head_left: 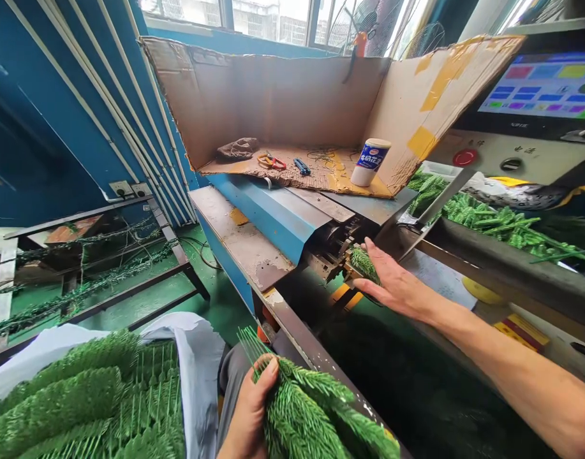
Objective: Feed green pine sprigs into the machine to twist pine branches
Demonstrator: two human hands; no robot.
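Observation:
My left hand [252,411] is at the bottom centre, closed round a bundle of green artificial pine sprigs [316,414] with thin wire stems sticking up. My right hand [392,284] reaches across from the right and pinches a single green sprig [366,262], holding it at the metal jaws of the blue machine [277,213]. A big heap of the same green sprigs [81,401] lies in a white sack at the lower left.
An open cardboard box [282,102] sits on the machine with scissors [271,161], a cloth and a white bottle [371,162]. A touch screen [545,86] and red button [465,157] are at the right, above a tray of finished green twigs [493,220]. Metal racks stand left.

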